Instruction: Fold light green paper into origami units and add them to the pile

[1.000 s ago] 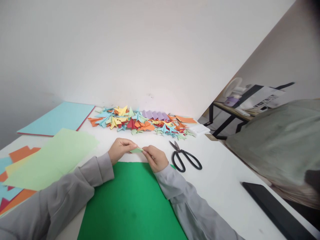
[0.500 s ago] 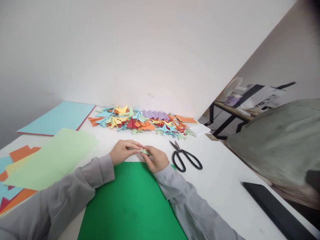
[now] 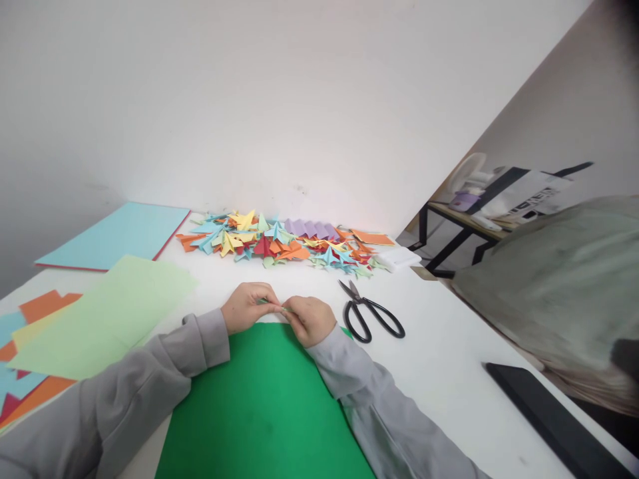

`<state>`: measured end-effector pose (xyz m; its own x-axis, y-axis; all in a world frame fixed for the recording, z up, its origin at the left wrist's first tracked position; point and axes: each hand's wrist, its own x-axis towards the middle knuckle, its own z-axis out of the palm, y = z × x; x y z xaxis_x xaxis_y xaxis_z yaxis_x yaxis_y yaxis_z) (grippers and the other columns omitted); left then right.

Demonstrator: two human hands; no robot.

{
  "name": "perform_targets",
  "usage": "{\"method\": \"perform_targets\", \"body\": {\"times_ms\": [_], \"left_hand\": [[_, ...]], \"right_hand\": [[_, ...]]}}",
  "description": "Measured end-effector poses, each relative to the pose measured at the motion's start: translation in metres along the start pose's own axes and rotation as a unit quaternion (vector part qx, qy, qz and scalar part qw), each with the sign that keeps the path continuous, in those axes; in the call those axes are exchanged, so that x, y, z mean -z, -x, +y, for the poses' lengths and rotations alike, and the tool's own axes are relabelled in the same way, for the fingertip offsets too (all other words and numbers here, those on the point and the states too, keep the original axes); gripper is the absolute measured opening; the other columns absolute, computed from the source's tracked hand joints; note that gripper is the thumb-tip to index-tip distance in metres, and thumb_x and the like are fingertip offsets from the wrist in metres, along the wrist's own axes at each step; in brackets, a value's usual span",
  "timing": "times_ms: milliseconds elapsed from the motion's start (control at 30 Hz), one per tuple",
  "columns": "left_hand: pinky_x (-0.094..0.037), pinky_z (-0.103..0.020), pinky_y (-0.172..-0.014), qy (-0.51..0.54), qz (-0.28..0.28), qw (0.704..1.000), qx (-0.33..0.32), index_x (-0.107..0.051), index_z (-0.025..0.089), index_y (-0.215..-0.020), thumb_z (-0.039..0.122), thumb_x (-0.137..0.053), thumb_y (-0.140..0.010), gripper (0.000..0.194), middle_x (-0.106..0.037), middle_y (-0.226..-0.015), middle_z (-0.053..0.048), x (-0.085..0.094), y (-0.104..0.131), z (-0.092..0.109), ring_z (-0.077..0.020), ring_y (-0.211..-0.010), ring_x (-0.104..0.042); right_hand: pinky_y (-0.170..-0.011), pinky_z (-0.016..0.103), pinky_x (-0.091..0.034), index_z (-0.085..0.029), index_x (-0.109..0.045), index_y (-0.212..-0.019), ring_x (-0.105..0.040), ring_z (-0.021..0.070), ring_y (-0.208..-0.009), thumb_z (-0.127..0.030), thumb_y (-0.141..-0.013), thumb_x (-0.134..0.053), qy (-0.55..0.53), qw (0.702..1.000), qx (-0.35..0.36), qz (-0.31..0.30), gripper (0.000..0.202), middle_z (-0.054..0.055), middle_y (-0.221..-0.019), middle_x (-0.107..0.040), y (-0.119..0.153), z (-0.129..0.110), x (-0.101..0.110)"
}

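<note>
My left hand (image 3: 249, 307) and my right hand (image 3: 310, 318) meet just above the far edge of a green sheet (image 3: 264, 406). Between their pinched fingertips is a small piece of folded light green paper (image 3: 262, 301), mostly covered by the fingers. Both hands are closed on it, thumbs and forefingers pressed together. To the right of my right hand lie black-handled scissors (image 3: 370, 313), blades parted. Beyond the hands, a heap of small folded paper planes (image 3: 279, 247) in several colours lies along the wall.
At left, a large light green sheet (image 3: 107, 313) overlaps loose coloured papers, with a blue sheet stack (image 3: 120, 233) behind. A purple pleated paper (image 3: 312, 229) and a white block (image 3: 398, 259) sit by the wall. A dark flat object (image 3: 544, 419) lies near the right edge.
The fingertips have drawn closer together and dipped slightly, covering more of the light green paper. The items on the table have stayed put.
</note>
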<state>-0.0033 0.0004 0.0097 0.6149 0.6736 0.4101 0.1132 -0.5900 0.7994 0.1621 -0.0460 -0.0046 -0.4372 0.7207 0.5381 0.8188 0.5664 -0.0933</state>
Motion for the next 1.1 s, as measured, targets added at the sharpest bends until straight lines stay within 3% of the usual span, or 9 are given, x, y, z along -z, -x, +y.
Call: {"method": "perform_targets", "body": {"times_ms": [367,633,900,1100], "left_hand": [[-0.043,-0.026,-0.071,-0.012,0.019,1.000,-0.003,-0.065,0.015,-0.077,0.026,-0.055,-0.072,0.015,-0.062,-0.076,-0.006,-0.0017,-0.0011,-0.0014,-0.0142,-0.073,-0.056],[-0.043,-0.026,-0.068,-0.013,0.009,1.000,-0.012,-0.065,0.016,-0.071,0.029,-0.054,-0.073,0.017,-0.062,-0.070,-0.005,-0.0025,-0.0010,-0.0017,-0.0136,-0.069,-0.056],[-0.042,-0.024,-0.067,-0.038,-0.016,0.998,-0.037,-0.065,0.015,-0.070,0.025,-0.052,-0.075,0.017,-0.061,-0.068,-0.005,-0.0002,-0.0019,0.0005,-0.0132,-0.067,-0.055],[-0.043,-0.025,-0.071,-0.015,0.005,1.000,-0.008,-0.065,0.015,-0.072,0.024,-0.055,-0.072,0.014,-0.062,-0.072,-0.005,-0.0012,-0.0016,-0.0012,-0.0140,-0.072,-0.056]], "right_hand": [[-0.054,0.023,-0.032,-0.018,-0.055,-0.075,-0.050,0.0144,-0.057,-0.025,-0.083,-0.034,0.001,1.000,-0.018,0.021,0.024,0.003,-0.062,-0.057,-0.0007,0.0026,0.0016],[-0.053,0.024,-0.031,-0.019,-0.055,-0.075,-0.050,0.0139,-0.056,-0.021,-0.082,-0.035,-0.007,1.000,0.000,-0.004,0.022,0.002,-0.063,-0.059,-0.0018,0.0016,0.0047],[-0.051,0.025,-0.030,-0.018,-0.057,-0.071,-0.049,0.0135,-0.050,-0.019,-0.080,-0.037,0.011,1.000,0.021,0.019,0.022,0.002,-0.059,-0.061,-0.0020,-0.0005,0.0060],[-0.050,0.025,-0.031,-0.017,-0.058,-0.073,-0.048,0.0132,-0.048,-0.020,-0.080,-0.039,0.019,0.999,0.013,0.041,0.021,0.002,-0.058,-0.061,-0.0012,0.0004,0.0055]]}}
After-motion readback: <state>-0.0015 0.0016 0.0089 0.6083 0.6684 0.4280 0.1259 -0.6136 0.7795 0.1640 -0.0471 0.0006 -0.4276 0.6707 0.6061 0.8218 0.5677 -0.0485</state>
